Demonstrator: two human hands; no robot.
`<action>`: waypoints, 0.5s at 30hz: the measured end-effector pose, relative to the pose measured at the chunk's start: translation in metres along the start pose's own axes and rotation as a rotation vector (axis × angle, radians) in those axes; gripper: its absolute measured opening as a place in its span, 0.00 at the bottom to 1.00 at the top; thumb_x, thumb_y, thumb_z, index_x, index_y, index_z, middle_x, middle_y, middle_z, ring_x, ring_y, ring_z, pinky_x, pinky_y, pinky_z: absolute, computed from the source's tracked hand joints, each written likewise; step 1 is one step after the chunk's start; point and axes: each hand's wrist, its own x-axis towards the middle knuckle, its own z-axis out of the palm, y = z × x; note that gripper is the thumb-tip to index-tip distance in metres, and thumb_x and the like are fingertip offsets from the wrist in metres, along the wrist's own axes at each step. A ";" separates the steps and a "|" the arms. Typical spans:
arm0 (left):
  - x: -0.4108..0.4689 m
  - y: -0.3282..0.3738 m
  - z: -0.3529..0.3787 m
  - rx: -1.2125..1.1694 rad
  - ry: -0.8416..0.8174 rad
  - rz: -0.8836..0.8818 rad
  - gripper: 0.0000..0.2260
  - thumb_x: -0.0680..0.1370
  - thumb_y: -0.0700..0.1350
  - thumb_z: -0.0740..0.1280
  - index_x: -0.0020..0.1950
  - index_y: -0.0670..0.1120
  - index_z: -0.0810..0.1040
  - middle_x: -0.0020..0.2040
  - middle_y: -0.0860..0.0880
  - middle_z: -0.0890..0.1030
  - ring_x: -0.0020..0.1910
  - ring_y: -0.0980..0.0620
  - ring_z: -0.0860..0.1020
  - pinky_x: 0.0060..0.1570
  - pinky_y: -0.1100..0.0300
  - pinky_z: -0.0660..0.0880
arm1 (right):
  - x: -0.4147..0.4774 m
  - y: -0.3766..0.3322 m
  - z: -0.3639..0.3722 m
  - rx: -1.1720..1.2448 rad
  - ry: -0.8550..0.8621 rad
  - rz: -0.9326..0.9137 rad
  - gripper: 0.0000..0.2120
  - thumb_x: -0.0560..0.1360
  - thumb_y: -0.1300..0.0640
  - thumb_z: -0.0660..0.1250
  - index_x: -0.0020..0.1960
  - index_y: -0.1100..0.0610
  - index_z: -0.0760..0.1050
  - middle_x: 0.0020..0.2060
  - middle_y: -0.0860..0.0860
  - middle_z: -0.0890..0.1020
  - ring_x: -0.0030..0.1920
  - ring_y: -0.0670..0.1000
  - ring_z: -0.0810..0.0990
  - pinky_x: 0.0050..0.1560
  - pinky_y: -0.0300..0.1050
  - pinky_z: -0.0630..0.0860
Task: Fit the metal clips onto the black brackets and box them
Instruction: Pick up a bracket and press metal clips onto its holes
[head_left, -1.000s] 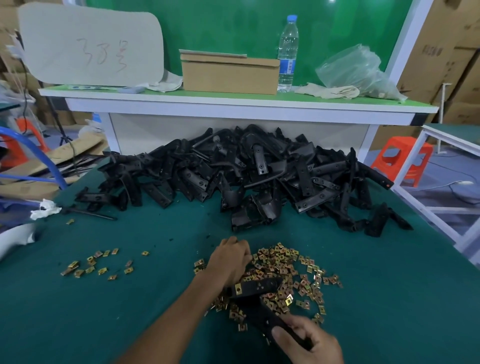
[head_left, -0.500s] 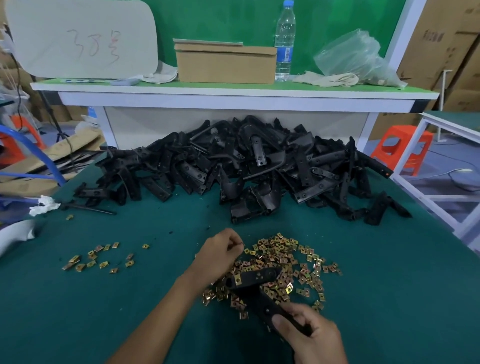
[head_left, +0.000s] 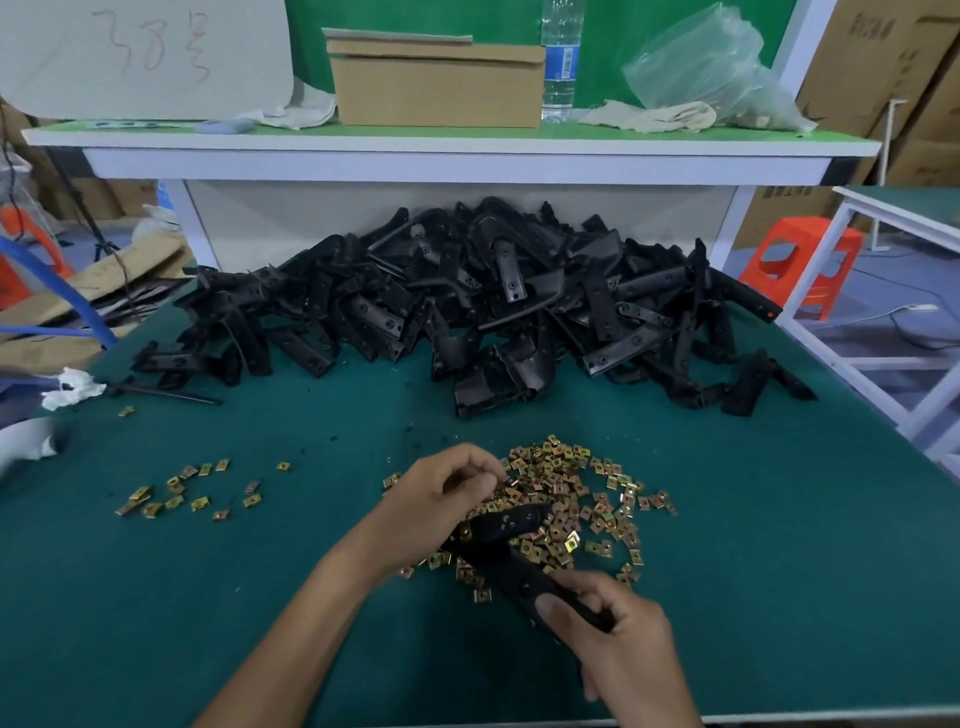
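Observation:
My right hand (head_left: 618, 634) grips the near end of a black bracket (head_left: 511, 558), which lies over a heap of brass-coloured metal clips (head_left: 576, 499) on the green table (head_left: 260, 597). One clip sits on the bracket's left edge. My left hand (head_left: 441, 499) hovers at the bracket's far arm with its fingers curled and pinched together over the heap; what they pinch is hidden. A big pile of black brackets (head_left: 467, 306) fills the back of the table. A brown cardboard box (head_left: 436, 83) stands on the raised shelf behind.
A smaller scatter of clips (head_left: 182, 493) lies at the left. On the shelf (head_left: 452, 140) are a water bottle (head_left: 561, 57), a plastic bag (head_left: 711, 67), cloths and a white board (head_left: 145, 52). An orange stool (head_left: 800, 270) and a white frame stand to the right.
My left hand has lifted off the clip heap and drawn back toward the bracket's far arm, fingers pinched. The right hand keeps its grip on the bracket.

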 end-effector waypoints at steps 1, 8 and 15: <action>-0.001 0.001 0.000 -0.002 0.003 -0.002 0.07 0.84 0.45 0.64 0.52 0.54 0.80 0.39 0.62 0.78 0.40 0.65 0.75 0.43 0.73 0.70 | 0.000 0.000 0.000 0.001 0.002 0.000 0.13 0.71 0.54 0.79 0.45 0.34 0.84 0.29 0.48 0.80 0.20 0.52 0.74 0.21 0.38 0.69; -0.007 0.006 -0.003 -0.140 -0.012 -0.081 0.11 0.81 0.36 0.64 0.48 0.49 0.83 0.42 0.57 0.83 0.43 0.61 0.79 0.44 0.68 0.73 | 0.000 -0.001 -0.001 0.010 0.000 -0.005 0.13 0.72 0.55 0.79 0.44 0.35 0.84 0.28 0.48 0.79 0.20 0.52 0.73 0.21 0.39 0.69; -0.011 0.010 0.001 -0.073 -0.078 -0.066 0.08 0.81 0.41 0.67 0.56 0.53 0.79 0.49 0.51 0.84 0.48 0.54 0.80 0.51 0.60 0.75 | 0.000 0.000 -0.002 0.026 -0.013 -0.009 0.12 0.72 0.53 0.78 0.45 0.35 0.84 0.28 0.49 0.79 0.20 0.53 0.74 0.22 0.39 0.68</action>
